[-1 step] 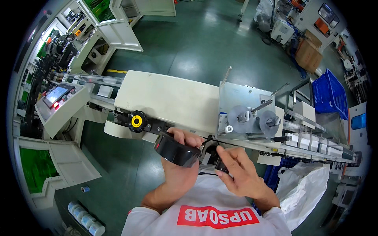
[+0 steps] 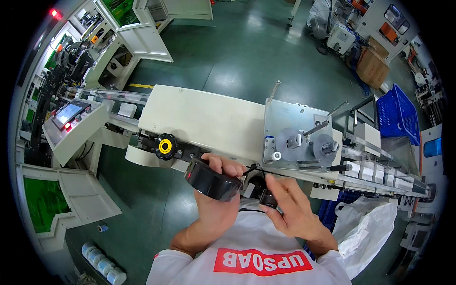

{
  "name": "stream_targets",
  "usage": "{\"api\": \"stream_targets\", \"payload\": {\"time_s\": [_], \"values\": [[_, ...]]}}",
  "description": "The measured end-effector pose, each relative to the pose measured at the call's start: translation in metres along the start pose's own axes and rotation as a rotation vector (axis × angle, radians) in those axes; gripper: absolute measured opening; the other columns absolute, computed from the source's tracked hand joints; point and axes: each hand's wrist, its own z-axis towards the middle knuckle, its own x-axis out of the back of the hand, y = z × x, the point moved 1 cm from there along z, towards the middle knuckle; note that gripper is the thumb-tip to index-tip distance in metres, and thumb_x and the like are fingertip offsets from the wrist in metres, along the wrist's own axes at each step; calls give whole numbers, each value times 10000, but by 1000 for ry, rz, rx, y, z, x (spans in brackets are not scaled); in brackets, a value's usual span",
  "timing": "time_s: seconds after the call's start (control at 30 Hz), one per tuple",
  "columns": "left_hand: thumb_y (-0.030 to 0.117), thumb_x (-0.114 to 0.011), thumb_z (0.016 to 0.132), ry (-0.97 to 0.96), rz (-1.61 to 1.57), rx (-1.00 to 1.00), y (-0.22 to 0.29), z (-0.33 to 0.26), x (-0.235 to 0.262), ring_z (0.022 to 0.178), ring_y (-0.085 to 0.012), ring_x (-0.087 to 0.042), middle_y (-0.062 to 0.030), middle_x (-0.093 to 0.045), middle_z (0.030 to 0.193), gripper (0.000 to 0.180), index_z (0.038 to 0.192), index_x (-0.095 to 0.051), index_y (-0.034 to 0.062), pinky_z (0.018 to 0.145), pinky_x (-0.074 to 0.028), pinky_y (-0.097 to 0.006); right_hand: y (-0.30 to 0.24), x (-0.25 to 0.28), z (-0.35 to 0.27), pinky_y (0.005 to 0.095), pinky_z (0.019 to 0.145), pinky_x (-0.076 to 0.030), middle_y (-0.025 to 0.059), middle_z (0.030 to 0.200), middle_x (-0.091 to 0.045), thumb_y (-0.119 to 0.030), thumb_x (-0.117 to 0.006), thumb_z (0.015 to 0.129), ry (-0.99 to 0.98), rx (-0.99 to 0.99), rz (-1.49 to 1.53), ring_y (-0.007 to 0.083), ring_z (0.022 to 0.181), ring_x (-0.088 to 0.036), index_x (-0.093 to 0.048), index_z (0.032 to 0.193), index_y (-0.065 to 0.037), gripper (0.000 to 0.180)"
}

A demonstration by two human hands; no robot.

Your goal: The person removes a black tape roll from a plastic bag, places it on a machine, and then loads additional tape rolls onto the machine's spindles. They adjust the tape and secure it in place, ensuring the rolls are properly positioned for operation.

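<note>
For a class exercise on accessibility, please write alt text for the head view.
A person's left hand holds a thick, round black object and the right hand a small black piece, beside a cream machine cover. A blue basket is at upper right.

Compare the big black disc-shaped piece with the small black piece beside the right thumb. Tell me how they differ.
Size: the big black piece is far wider than the small black piece.
Place: the big black piece is at the left grip, hiding part of it; the small black piece is at the thumb side of the right grip.
Shared: both are black, with a glossy surface.
</note>
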Motion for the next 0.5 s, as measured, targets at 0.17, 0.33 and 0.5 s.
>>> {"api": "stream_targets", "payload": {"time_s": [0.17,0.33,0.5], "values": [[251,-538,1013,7,-125,38,1,2,-4,858,-212,-532,-44,-557,830,203,881,-445,128,962,-408,-426,10,-5,-5,359,782,-544,183,1017,-636,-25,-846,710,174,-35,153,312,897,-653,-626,1085,-2,436],[229,-529,1023,-12,-114,60,1,0,-12,859,-209,-527,-39,-542,828,187,893,-438,130,963,-409,-431,7,-3,0,376,713,-536,147,969,-621,-44,-848,688,169,-14,75,320,876,-638,-642,1074,-20,438],[220,-534,1029,-58,-65,49,2,0,-18,857,-201,-519,-32,-526,826,185,903,-430,131,977,-406,-434,-6,2,14,387,698,-508,142,958,-596,-25,-807,709,117,-20,-2,302,843,-607,-643,1084,-21,410]]}}
